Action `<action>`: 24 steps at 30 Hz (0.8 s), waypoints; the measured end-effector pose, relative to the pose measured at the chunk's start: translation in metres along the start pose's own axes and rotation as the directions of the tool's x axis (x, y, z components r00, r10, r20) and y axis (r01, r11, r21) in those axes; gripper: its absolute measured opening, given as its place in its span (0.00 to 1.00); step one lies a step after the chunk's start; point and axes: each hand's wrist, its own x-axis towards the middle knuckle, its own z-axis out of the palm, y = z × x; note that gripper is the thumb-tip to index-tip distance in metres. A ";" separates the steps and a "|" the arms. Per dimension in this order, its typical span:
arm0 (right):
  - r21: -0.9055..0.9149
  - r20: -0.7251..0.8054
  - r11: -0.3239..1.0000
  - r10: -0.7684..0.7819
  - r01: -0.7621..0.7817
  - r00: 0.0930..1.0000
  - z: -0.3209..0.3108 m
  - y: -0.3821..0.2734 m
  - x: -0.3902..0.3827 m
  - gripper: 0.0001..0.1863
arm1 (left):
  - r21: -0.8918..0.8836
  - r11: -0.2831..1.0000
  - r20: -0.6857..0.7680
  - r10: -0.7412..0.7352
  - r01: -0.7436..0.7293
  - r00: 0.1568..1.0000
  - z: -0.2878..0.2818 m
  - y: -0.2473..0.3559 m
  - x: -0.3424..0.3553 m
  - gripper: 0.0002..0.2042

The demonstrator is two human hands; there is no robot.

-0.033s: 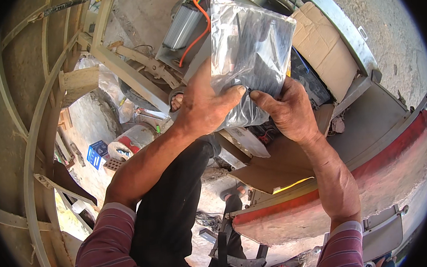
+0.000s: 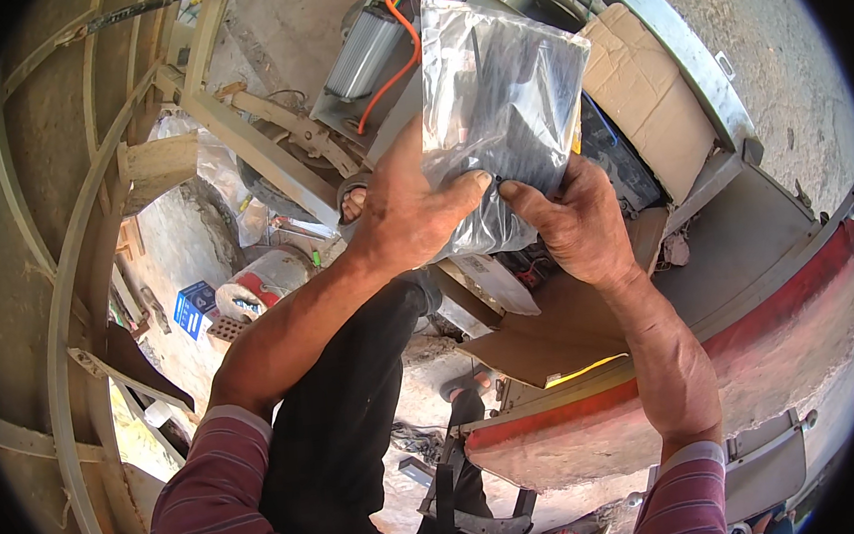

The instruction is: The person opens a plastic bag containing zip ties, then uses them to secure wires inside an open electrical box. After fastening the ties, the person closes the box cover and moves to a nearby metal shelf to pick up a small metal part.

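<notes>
A clear plastic bag (image 2: 503, 90) with something dark inside is held up in front of me by both hands. My left hand (image 2: 417, 207) grips its lower left side, the thumb lying across the front. At the lower right, my right hand (image 2: 579, 220) pinches it, its thumb tip close to the left one. The fingers of both hands are mostly behind the bag. What the dark content is cannot be made out through the shiny plastic. Just behind the bag are a finned metal box (image 2: 365, 51) and an orange cable (image 2: 417, 52).
A metal frame with a cardboard sheet (image 2: 645, 99) and a black battery-like block (image 2: 625, 166) lies to the right. Panels with a red edge (image 2: 754, 337) curve round the lower right. At left stand a ribbed metal body (image 2: 64, 245), a small blue box (image 2: 193, 309) and a round can (image 2: 263, 280).
The bag's upper right corner has shifted very slightly left. Both hands keep their hold in nearly the same place.
</notes>
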 end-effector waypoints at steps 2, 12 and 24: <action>-0.038 -0.001 0.999 0.007 -0.007 1.000 0.000 0.002 0.000 0.19 | 0.107 0.992 0.051 -0.067 0.061 0.996 -0.003 0.004 -0.001 0.27; 0.347 -0.194 0.919 -0.124 0.186 0.973 -0.001 0.000 0.006 0.23 | 0.027 0.996 0.196 -0.087 0.083 0.977 -0.011 0.000 -0.005 0.25; 0.127 -0.122 0.987 -0.081 0.096 0.989 0.003 0.010 0.005 0.19 | -0.180 0.983 -0.070 -0.045 0.032 0.997 -0.028 0.007 0.013 0.11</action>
